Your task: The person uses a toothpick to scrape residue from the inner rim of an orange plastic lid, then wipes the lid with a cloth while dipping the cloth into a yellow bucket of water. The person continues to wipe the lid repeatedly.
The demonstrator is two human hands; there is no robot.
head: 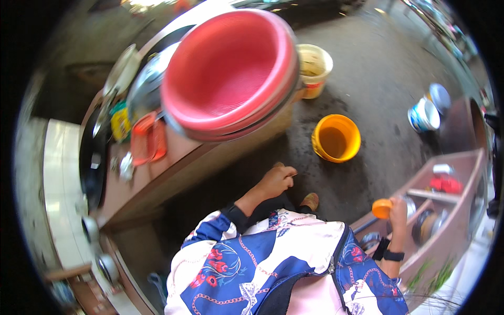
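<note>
My left hand (pixel 277 181) hangs in front of me beside the counter, fingers curled; its palm is hidden and nothing plainly shows in it. At the lower right my right hand (pixel 398 212) grips a round orange plastic object (pixel 382 208), perhaps a lid or small cup, above a shelf unit. A yellow-orange bucket (pixel 336 138) holding brownish liquid stands on the floor ahead of my hands. A nested stack of pink-red plastic basins (pixel 230 75) rests at the counter's edge, beyond my left hand.
Along the brown counter (pixel 157 173) lie an orange-red plastic basket (pixel 147 138), a yellow-green packet (pixel 121 122) and a metal vessel (pixel 151 78). A cream bucket (pixel 314 71) and a white-blue tub (pixel 424 115) stand on the floor. The shelf unit (pixel 453 212) flanks my right side.
</note>
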